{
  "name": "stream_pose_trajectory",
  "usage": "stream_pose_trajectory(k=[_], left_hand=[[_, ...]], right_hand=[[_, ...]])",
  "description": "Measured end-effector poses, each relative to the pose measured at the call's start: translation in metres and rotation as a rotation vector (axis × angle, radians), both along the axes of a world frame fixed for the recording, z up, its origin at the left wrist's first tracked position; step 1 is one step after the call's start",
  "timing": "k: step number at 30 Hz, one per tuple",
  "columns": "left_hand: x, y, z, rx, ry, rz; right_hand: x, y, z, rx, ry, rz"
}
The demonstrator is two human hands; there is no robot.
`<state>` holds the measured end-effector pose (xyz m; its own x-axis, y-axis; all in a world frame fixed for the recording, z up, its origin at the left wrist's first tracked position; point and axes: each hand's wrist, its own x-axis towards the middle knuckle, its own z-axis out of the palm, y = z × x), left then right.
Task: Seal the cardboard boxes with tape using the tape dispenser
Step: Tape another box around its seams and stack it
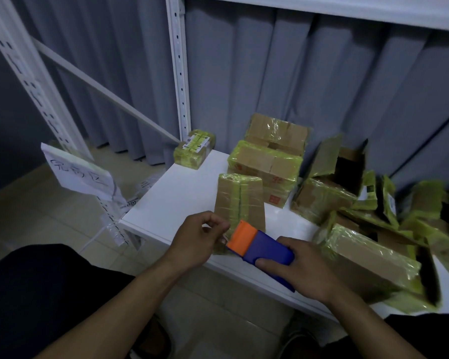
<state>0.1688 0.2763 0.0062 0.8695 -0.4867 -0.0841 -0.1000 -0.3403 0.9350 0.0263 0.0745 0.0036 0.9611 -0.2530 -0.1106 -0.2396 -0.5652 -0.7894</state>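
A right hand (306,268) clamps the tape dispenser (259,246); left hand (197,237), at ten o'clock, pinches the tape end (223,240). Taped cardboard box (240,203) at twelve o'clock.

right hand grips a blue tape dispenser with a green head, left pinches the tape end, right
The head is orange, not green. The head view shows the right hand gripping the blue tape dispenser, orange head forward, left hand pinching the tape end.
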Motion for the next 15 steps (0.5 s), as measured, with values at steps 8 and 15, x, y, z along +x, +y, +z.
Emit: stream_pose_trajectory(k=[8, 15], left_hand=[[0.006, 0.006, -0.008, 0.032, -0.017, 0.015], [0.019, 0.015, -0.011, 0.06, -0.015, 0.096]], right_hand=[[0.0, 0.01, 0.003, -0.018, 0.02, -0.014], [0.004, 0.005, -0.001, -0.096, 0.041, 0.01]])
